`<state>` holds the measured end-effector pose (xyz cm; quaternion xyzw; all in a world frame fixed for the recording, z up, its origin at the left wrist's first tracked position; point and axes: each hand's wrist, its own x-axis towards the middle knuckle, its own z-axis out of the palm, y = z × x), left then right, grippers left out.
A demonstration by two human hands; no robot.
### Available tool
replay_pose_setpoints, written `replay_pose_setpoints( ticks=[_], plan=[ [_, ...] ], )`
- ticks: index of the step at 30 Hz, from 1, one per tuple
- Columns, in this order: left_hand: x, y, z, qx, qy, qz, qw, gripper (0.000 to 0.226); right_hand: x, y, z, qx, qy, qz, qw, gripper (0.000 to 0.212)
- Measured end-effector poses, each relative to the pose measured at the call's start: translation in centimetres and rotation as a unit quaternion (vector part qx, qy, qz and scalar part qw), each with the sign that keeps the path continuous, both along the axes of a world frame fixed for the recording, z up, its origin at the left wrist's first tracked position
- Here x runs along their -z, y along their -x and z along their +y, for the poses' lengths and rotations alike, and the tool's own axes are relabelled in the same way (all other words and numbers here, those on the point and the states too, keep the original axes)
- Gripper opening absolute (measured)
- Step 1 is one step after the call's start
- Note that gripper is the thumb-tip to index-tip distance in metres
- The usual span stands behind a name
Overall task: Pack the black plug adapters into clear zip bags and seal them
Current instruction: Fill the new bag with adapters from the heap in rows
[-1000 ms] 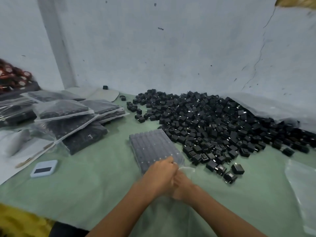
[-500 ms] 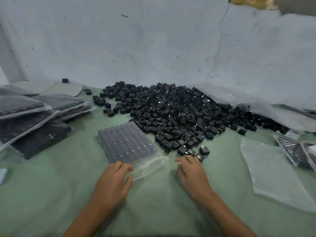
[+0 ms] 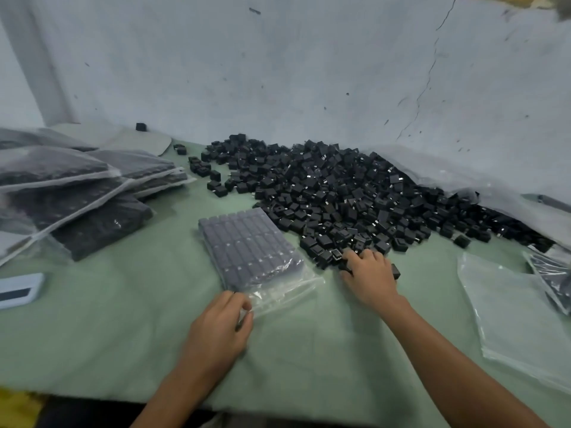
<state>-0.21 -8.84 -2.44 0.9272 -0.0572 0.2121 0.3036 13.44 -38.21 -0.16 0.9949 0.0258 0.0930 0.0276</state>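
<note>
A big heap of loose black plug adapters (image 3: 333,193) covers the back middle of the green table. In front of it lies a clear zip bag (image 3: 247,248) filled with adapters in neat rows, its open mouth toward me. My left hand (image 3: 221,329) pinches the near left corner of that bag's mouth. My right hand (image 3: 369,273) lies palm down on the heap's near edge, its fingers curled over a few adapters (image 3: 395,270).
Several filled bags (image 3: 77,186) are stacked at the left. Empty clear bags (image 3: 519,310) lie at the right, beside a part-filled one (image 3: 553,273). A small white device (image 3: 21,290) sits at the left edge. A grey wall (image 3: 278,72) rises behind the heap.
My hands came apart from the bag's mouth. The right one moved out to the heap of adapters, while the left stayed on the bag's corner. The view also swung right.
</note>
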Motion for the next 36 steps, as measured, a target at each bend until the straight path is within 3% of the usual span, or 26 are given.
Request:
replay_pose_setpoints(
  ticks=[5,7,8,9,10,11,12,13,15,21,23,25,27,32,36],
  plan=[
    [0.2,0.0,0.1,0.006,0.011,-0.009,1.000,0.019,-0.1,0.9,0.0,-0.011,-0.060,-0.047,0.997,0.033],
    [0.2,-0.1,0.2,0.011,0.023,-0.014,1.000,0.015,-0.2,1.8,0.1,0.003,-0.211,-0.052,0.976,0.023],
    [0.3,-0.1,0.2,0.011,0.029,-0.014,0.999,0.014,-0.4,2.4,0.2,0.026,-0.348,-0.023,0.937,0.021],
    [0.3,-0.2,0.2,0.010,0.033,-0.014,0.999,0.013,-0.8,3.1,0.6,0.051,-0.506,0.019,0.861,0.020],
    [0.4,-0.3,0.2,0.009,0.037,-0.014,0.999,0.011,-1.1,3.9,1.0,0.066,-0.641,0.064,0.762,0.021],
    [0.3,-0.3,0.2,0.006,0.041,-0.013,0.999,0.010,-1.3,4.8,1.4,0.068,-0.733,0.099,0.669,0.024],
    [0.3,-0.3,0.1,0.001,0.042,-0.014,0.999,0.011,-1.4,5.6,1.7,0.063,-0.782,0.124,0.608,0.026],
    [0.3,-0.2,0.0,-0.008,0.041,-0.018,0.999,0.012,-1.4,6.4,2.0,0.057,-0.801,0.144,0.578,0.029],
    [0.1,-0.2,-0.2,-0.023,0.038,-0.026,0.999,0.014,-1.6,8.0,3.0,0.041,-0.803,0.180,0.566,0.032],
    [0.0,-0.2,-0.6,-0.015,0.034,-0.062,0.997,0.016,-0.9,11.4,8.6,-0.004,-0.743,0.258,0.617,0.029],
    [-0.1,-0.1,-0.7,-0.010,0.029,-0.074,0.997,0.014,-0.8,11.3,10.6,0.007,-0.752,0.274,0.599,0.029],
    [0.0,0.0,-0.7,-0.006,0.016,-0.081,0.997,0.010,-0.8,10.7,12.2,0.030,-0.783,0.285,0.552,0.028],
    [0.1,0.1,-0.7,-0.003,0.009,-0.084,0.996,0.008,-0.7,9.9,13.5,0.029,-0.790,0.287,0.541,0.023],
    [0.2,0.3,-0.4,-0.011,-0.013,-0.095,0.995,0.017,-0.3,9.1,15.7,-0.025,-0.769,0.282,0.574,0.024],
    [0.2,1.0,0.1,-0.006,-0.005,-0.063,0.998,0.015,0.3,8.8,16.1,-0.032,-0.735,0.266,0.623,0.020]
  ],
)
